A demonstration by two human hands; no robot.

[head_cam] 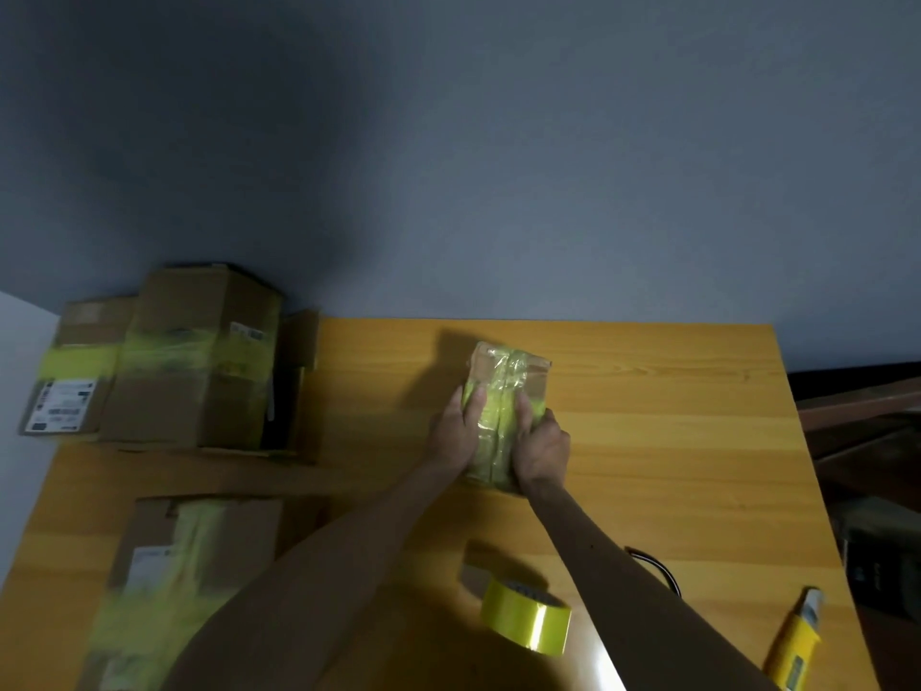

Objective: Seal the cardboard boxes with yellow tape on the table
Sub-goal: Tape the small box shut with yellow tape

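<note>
A view from above onto a wooden table point(648, 416) against a grey wall. At the centre of the frame lies a small cardboard box point(506, 381), its top wrapped lengthwise in glossy yellow tape.

Both of the person's bare arms reach in from the bottom of the frame to this box. The left hand point(456, 426) lies on the box's left side with its fingers stretched straight, pressing on the tape. The right hand point(540, 446) clasps the right side, with the thumb laid along the top and the knuckles bent over the edge.

The step in hand appears to be rubbing the tape down. It is probably done best by sliding firm pressure from the near end toward the far end, then folding any loose tape over the far edge so that no wrinkle or bubble lifts. The film looks creased, so slow strokes would help.

The yellow tape roll point(526, 615) rests on the table at lower centre, near the right forearm. A yellow utility knife point(795, 645) lies at lower right, and a black cable point(658, 571) curls between them.

At upper left, taped boxes point(199, 356) stand stacked together. Another taped box point(189, 566) sits at lower left, blurred.
</note>
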